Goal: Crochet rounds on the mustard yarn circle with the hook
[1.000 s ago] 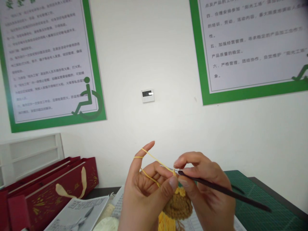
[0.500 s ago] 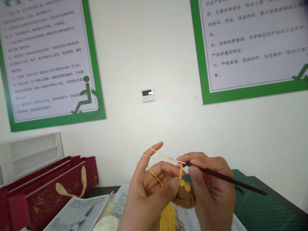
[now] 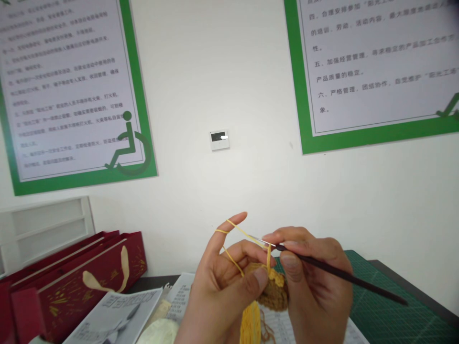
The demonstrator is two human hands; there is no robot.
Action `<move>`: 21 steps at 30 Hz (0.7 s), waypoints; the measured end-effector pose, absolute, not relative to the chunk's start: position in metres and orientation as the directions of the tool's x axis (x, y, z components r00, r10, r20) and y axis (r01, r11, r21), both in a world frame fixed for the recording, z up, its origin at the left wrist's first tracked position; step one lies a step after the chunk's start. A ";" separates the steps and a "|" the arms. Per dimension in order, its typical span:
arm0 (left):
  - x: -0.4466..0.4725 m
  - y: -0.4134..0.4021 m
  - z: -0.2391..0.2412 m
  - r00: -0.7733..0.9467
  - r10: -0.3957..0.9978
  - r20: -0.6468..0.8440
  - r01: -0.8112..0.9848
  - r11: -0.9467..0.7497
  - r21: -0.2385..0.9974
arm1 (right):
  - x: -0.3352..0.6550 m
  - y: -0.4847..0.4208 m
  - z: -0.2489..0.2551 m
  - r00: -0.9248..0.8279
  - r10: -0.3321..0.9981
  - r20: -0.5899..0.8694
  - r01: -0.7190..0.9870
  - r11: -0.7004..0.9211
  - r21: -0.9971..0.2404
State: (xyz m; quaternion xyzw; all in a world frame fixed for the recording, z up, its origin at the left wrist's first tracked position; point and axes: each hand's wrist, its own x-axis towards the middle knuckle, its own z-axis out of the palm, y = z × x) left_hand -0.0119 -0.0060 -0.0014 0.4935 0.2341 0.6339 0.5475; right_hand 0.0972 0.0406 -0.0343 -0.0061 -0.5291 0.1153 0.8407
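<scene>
Between thumb and fingers, my left hand [image 3: 225,282] pinches a small brown crochet piece [image 3: 273,297] with yellow stitches along its top edge. Yellow yarn [image 3: 234,262] winds round my raised left index finger and runs across to the hook. My right hand [image 3: 317,277] grips a crochet hook [image 3: 344,274] with a dark handle and thin metal tip, which points left. A yellow loop rises from the piece to the hook's metal shaft. Below the hands hangs or lies a bundle of yellow yarn [image 3: 250,325]; loose brown strands are beside it.
Dark red gift bags [image 3: 82,286] stand at the left, near printed sheets [image 3: 114,317] and a pale round object [image 3: 158,332]. A green cutting mat [image 3: 390,306] covers the table's right side. Behind is a white wall with green-framed posters [image 3: 143,119] and a small wall panel [image 3: 219,140].
The hook's handle end has swung slightly right and down, and its tip has shifted a little left. My left index finger has moved slightly right. Both hands keep their hold.
</scene>
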 end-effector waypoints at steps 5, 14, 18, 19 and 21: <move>-0.013 -0.006 -0.002 0.096 0.932 0.349 -0.483 -0.263 0.835 | 0.097 0.041 -0.034 0.407 0.194 0.892 -0.193 0.973 -0.124; -0.012 -0.006 -0.002 0.092 0.931 0.354 -0.499 -0.264 0.826 | 0.098 0.041 -0.035 0.407 0.182 0.895 -0.171 0.978 -0.121; -0.012 -0.004 -0.003 0.098 0.928 0.360 -0.505 -0.266 0.821 | 0.098 0.040 -0.034 0.408 0.175 0.896 -0.169 0.979 -0.114; -0.012 -0.004 -0.004 0.097 0.927 0.363 -0.505 -0.269 0.820 | 0.098 0.040 -0.034 0.408 0.173 0.896 -0.168 0.979 -0.113; -0.012 -0.004 -0.004 0.092 0.925 0.368 -0.506 -0.275 0.818 | 0.098 0.040 -0.034 0.406 0.175 0.897 -0.171 0.979 -0.113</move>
